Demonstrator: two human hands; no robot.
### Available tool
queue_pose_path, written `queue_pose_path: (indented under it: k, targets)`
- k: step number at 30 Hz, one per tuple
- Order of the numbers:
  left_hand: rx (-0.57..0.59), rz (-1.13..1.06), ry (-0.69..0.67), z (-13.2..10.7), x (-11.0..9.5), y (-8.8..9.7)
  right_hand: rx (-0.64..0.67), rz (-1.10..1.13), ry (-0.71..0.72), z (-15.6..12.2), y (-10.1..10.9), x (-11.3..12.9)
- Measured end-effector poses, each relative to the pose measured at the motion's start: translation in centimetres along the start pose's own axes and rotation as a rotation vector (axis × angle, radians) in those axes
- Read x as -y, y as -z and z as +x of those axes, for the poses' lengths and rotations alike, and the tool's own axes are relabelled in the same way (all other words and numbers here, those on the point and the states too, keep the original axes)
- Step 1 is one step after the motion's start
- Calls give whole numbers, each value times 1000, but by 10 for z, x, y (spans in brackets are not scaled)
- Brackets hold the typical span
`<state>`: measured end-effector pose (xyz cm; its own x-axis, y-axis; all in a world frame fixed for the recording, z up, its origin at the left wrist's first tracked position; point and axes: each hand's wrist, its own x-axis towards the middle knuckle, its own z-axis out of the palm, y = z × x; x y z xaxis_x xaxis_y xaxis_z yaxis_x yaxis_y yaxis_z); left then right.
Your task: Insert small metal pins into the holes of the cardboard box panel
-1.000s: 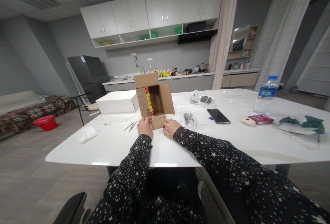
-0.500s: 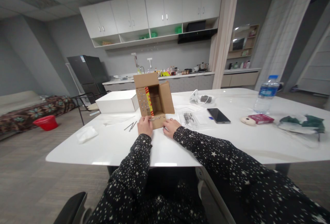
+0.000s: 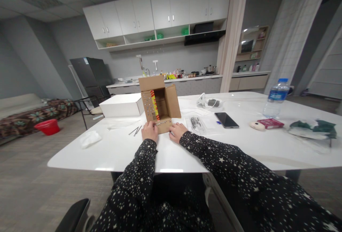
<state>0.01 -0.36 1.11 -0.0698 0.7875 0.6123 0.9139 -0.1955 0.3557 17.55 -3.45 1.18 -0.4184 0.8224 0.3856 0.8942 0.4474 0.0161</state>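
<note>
An open cardboard box stands on the white table, its opening facing me and its flaps folded out. Small shiny bits dot the left flap, beside a red and yellow strip, and a row of them runs along the lower flap. My left hand is closed at the left edge of that lower flap, thumb and fingers bent. On the opposite edge, my right hand has its fingers curled against the cardboard. A few thin dark metal rods lie left of my left hand.
A white box stands behind on the left, a crumpled tissue nearer. To the right are a clear bag of small dark parts, a phone, a white cable device, a maroon packet and a water bottle.
My left hand has shifted very slightly to the left at the lower flap. The right hand and the box look the same.
</note>
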Motion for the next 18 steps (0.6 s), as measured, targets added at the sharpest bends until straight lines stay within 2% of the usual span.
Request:
queue_pose_path:
  k: [8, 14, 18]
  targets:
    - [-94, -23, -11, 2, 0, 0, 17, -5, 6, 1, -1, 1]
    - [-222, -101, -41, 0, -1, 1, 73, 15, 35, 1, 3, 3]
    - [-256, -143, -54, -1, -4, 5, 129, 25, 34, 1, 6, 4]
